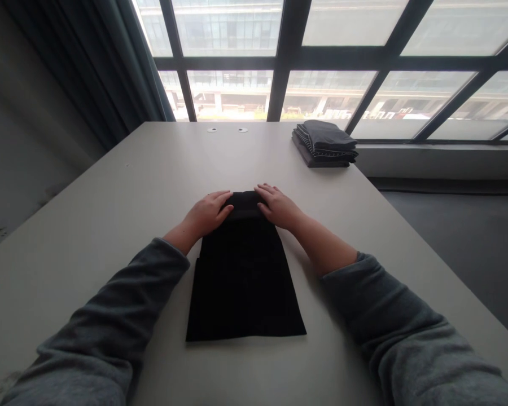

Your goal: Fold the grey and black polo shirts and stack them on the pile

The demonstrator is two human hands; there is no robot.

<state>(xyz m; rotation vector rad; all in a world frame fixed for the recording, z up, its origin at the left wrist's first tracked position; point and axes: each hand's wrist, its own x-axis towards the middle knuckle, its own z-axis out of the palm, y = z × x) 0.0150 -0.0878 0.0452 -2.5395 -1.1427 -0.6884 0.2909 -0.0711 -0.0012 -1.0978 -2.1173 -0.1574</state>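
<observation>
A black garment [243, 282] lies folded lengthwise on the pale table [110, 214], running away from me. Its far end is turned over into a thick fold. My left hand [207, 213] rests on the left side of that fold, fingers curled onto the cloth. My right hand [277, 206] presses the right side of the same fold, fingers flat and together. Both forearms wear grey sleeves pushed up from the wrists.
A stack of folded dark and striped clothes [325, 144] sits at the table's far right corner. Two small round caps [227, 130] are set in the tabletop near the far edge. Large windows and a dark curtain [88, 73] stand behind. Floor drops off on the right.
</observation>
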